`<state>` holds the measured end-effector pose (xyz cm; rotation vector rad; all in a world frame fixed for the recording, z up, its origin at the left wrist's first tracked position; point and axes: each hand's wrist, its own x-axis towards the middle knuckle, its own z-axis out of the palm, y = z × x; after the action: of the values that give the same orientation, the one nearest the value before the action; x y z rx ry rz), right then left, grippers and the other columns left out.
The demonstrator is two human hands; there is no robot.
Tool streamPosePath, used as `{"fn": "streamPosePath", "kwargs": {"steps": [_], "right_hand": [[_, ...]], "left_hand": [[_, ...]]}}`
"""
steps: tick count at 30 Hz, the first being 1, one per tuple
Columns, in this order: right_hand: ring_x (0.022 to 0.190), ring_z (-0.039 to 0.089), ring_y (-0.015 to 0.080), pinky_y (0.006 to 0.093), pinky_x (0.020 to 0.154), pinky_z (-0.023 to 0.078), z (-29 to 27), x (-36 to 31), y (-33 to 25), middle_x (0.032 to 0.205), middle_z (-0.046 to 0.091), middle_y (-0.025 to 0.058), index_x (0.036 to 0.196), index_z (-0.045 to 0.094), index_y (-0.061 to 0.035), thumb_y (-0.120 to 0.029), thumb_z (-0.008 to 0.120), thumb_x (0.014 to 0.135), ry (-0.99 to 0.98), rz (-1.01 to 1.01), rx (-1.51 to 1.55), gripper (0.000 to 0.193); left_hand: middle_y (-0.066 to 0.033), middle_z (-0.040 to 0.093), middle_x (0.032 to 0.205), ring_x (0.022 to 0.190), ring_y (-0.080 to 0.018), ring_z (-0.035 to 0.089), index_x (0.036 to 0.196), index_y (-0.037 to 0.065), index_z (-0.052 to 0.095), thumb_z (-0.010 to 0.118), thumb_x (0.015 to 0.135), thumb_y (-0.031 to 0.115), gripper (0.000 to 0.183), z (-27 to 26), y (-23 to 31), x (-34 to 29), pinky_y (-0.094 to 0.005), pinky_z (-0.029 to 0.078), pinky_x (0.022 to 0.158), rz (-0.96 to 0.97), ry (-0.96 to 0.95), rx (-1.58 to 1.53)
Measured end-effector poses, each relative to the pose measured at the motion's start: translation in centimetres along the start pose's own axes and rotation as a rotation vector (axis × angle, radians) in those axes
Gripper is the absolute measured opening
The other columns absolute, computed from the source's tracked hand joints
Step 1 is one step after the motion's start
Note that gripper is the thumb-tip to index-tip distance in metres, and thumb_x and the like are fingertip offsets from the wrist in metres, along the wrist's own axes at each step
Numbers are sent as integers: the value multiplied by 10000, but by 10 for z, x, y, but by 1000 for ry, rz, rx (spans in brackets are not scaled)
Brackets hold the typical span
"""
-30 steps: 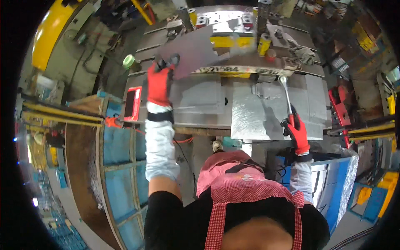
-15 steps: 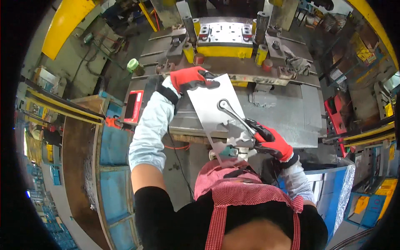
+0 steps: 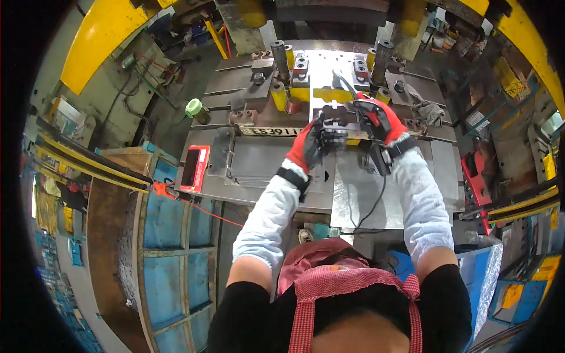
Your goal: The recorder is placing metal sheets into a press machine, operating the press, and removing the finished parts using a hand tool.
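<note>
My left hand (image 3: 315,143), in a red and black glove, is closed at the near edge of a shiny metal sheet (image 3: 322,72) with notches cut in it; its fingers are smeared by motion. The sheet reaches forward over the lower die of a press. Beside it on the right, my gloved right hand (image 3: 379,119) is wrapped round a ratchet wrench (image 3: 345,84). The tool's head points forward over the sheet, and its handle is mostly hidden in the glove.
Dark guide posts (image 3: 384,62) flank the die. A stack of grey sheets (image 3: 262,159) lies left of my hands, with a red-framed flat device (image 3: 195,168) beyond it. Another sheet (image 3: 365,203) lies nearer, by a dark cable. A green-lidded jar (image 3: 195,109) and a rag (image 3: 432,112) flank the press bed.
Both hands have moved forward to the die, the left also rightward. The metal sheet went from above the near table to over the die. The wrench moved forward with my right hand.
</note>
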<state>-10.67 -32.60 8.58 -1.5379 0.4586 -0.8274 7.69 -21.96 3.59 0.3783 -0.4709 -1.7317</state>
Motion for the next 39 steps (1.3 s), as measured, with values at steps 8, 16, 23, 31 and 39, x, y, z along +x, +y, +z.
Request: {"fn": "streamPosePath", "kwargs": {"steps": [8, 16, 23, 31, 39], "right_hand": [[602, 506, 54, 200, 524, 395, 20, 17, -8, 697, 555, -39, 836, 595, -78, -157, 660, 718, 212, 285, 331, 156], [719, 559, 86, 222, 652, 449, 9, 25, 14, 826, 600, -4, 966, 587, -50, -142, 600, 763, 140, 256, 337, 223], [737, 532, 61, 206, 662, 440, -5, 23, 11, 867, 589, -15, 991, 585, -56, -237, 571, 809, -21, 336, 282, 256], [576, 447, 34, 197, 521, 348, 0, 14, 11, 700, 542, -42, 974, 592, -57, -234, 615, 774, 25, 1, -113, 268], [570, 464, 54, 214, 515, 375, -16, 0, -24, 688, 530, -38, 970, 582, -59, -250, 588, 793, -24, 240, -121, 261]], "left_hand": [[-210, 590, 936, 789, -296, 615, 1065, -63, 471, 339, 916, 275, 392, 12, 5, 8, -396, 510, 740, 165, 89, 113], [-240, 581, 938, 805, -335, 606, 1040, -69, 472, 324, 904, 318, 436, 12, 3, 7, -424, 506, 733, 126, 168, 49], [-289, 564, 925, 782, -405, 594, 1009, -125, 443, 316, 882, 329, 489, 12, 3, 17, -470, 499, 699, 133, 254, -36], [-290, 567, 877, 754, -412, 590, 908, -128, 481, 366, 848, 347, 492, -7, -6, 35, -476, 491, 710, 106, 389, -96], [-323, 543, 936, 838, -431, 564, 966, -172, 454, 322, 849, 353, 554, 9, -8, 30, -479, 443, 807, 179, 333, 17]]}}
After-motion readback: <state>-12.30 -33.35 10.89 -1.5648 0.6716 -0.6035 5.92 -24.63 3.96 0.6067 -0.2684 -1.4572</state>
